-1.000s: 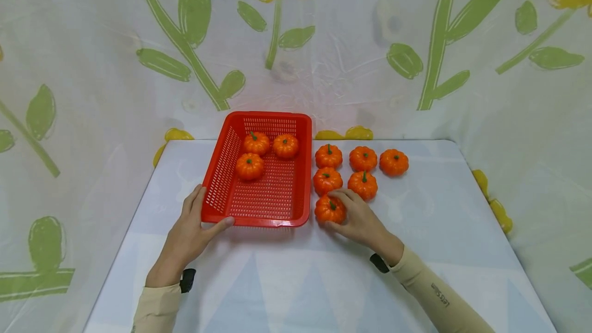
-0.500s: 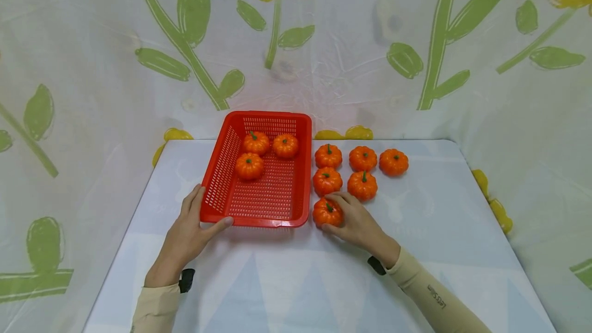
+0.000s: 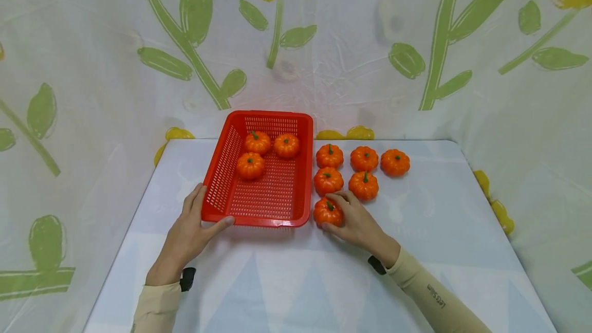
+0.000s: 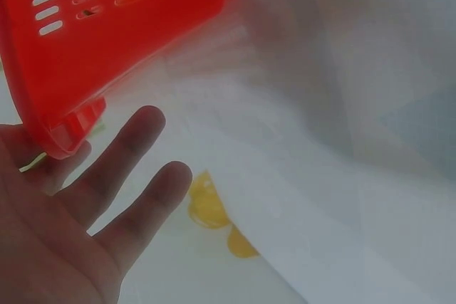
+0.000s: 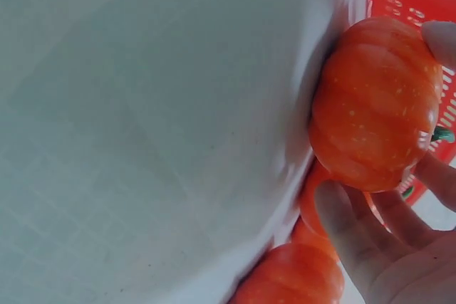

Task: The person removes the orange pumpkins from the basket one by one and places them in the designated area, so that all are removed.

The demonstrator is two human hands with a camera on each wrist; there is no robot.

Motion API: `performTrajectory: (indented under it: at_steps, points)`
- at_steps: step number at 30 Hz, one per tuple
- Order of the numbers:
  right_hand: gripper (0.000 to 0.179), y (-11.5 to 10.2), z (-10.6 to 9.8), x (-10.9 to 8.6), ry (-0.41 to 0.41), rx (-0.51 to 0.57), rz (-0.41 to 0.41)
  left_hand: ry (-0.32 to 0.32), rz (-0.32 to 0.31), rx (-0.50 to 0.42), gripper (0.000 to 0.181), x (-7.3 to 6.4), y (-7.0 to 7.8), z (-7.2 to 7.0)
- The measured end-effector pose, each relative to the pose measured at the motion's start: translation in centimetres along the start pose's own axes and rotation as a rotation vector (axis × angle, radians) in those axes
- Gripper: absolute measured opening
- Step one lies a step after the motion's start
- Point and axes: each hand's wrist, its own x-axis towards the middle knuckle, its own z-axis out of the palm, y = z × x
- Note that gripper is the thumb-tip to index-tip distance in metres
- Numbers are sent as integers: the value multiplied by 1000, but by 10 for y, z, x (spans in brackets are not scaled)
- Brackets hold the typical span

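While gripping the green-stemmed, glossy, ribbed orange pumpkin (image 3: 325,215) between thumb and curled fingers of the right hand (image 3: 361,224), best to press lightly and evenly, low on the sides; probably slippery and quick to roll. Found just beside the near right corner of the red perforated plastic basket (image 3: 263,222), over the pale printed tabletop (image 3: 435,209); cannot tell whether resting there or slightly raised. Brace the basket with the left hand (image 3: 185,235), fingers roughly straight along the near left corner, thumb on the front rim. For any lift, better to rise straight up first, sparing the basket's right rim and the nearest of five similar orange pumpkins (image 3: 329,182), clustered just behind. Bare mesh floor in the basket's near half, in front of three more orange pumpkins (image 3: 250,167) grouped toward the back. Wider tabletop room on the near side and far right.
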Motion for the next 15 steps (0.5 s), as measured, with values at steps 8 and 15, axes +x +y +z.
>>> performTrajectory:
  at_steps: [8, 15]
  points:
    - [71, 1, -3, 1, -1, -21, -5, -1, 4, -11, 114, 1, 0, 1]
    - [69, 2, -4, 0, 28, -16, -24, 5, 4, -12, 115, 0, -1, 1]
